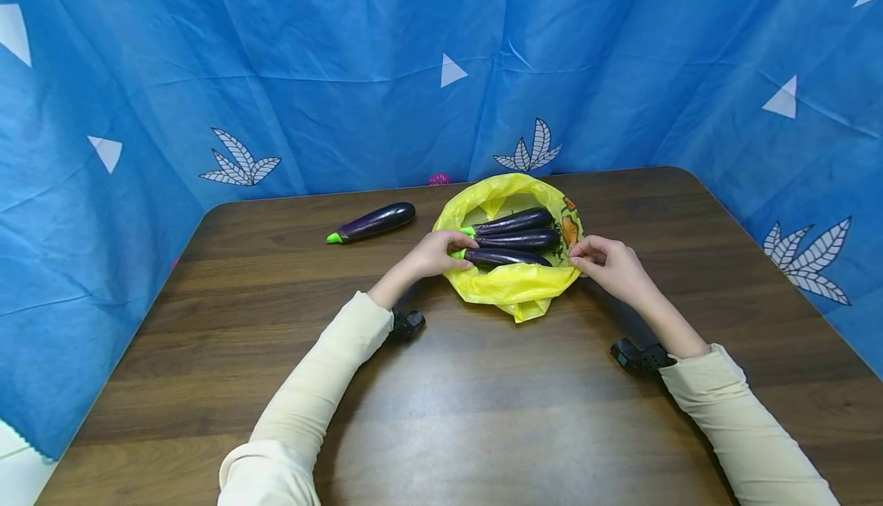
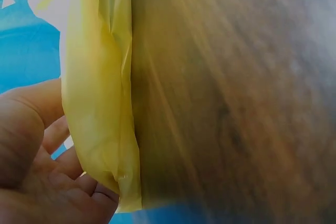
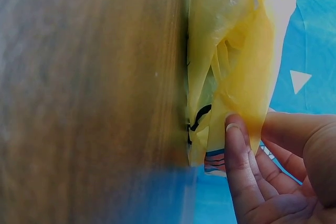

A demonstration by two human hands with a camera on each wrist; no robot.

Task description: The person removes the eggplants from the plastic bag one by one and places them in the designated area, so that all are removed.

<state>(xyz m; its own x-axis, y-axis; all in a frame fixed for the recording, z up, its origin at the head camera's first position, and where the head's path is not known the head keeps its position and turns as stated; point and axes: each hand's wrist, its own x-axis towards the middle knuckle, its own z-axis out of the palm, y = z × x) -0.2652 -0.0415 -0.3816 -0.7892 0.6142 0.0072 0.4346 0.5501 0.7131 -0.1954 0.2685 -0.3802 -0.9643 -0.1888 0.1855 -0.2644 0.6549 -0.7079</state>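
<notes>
A yellow plastic bag point(image 1: 510, 285) lies on the table with its mouth spread wide and its rim folded outward. Inside it three eggplants point(image 1: 519, 241) lie side by side, their green stem ends toward the left. My left hand point(image 1: 433, 253) holds the bag's left rim, thumb over the edge beside the stems; the left wrist view shows the yellow film point(image 2: 97, 103) between thumb and fingers. At the right rim, my right hand point(image 1: 614, 264) pinches the plastic point(image 3: 247, 77) between thumb and fingertips. Another eggplant point(image 1: 375, 221) rests outside the bag, left of it.
The brown wooden table point(image 1: 483, 399) has its far edge just behind the bag. A blue patterned curtain point(image 1: 345, 69) hangs behind and on both sides. Black wrist devices point(image 1: 407, 325) sit on both wrists, low over the tabletop.
</notes>
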